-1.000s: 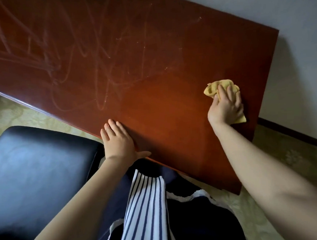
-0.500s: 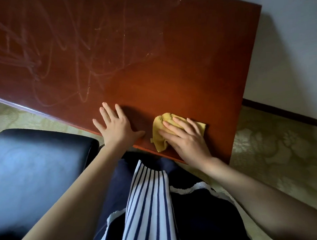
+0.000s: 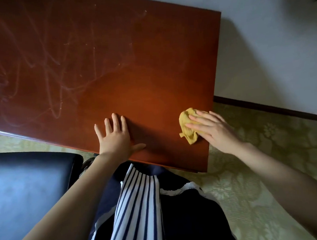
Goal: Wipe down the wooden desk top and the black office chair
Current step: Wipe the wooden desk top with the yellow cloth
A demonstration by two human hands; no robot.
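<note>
The reddish wooden desk top point(image 3: 132, 65) fills the upper part of the head view, with pale dusty streaks across its left and middle. My left hand point(image 3: 115, 139) lies flat on the desk near its front edge, fingers straight and spread. My right hand point(image 3: 213, 130) presses a crumpled yellow cloth point(image 3: 187, 126) onto the desk near the front right corner, fingers straight over it. The black office chair point(image 3: 30, 192) shows its shiny seat at the lower left, beside my left forearm.
A white wall point(image 3: 272, 48) with a dark baseboard point(image 3: 270, 109) stands right of the desk. Pale green patterned flooring point(image 3: 259, 169) lies beneath. My dark skirt and striped apron point(image 3: 138, 204) hang just below the desk's front edge.
My right hand slid the yellow cloth from the far right edge to beside my left hand, then back right toward the front corner. My left hand stayed flat on the desk.
</note>
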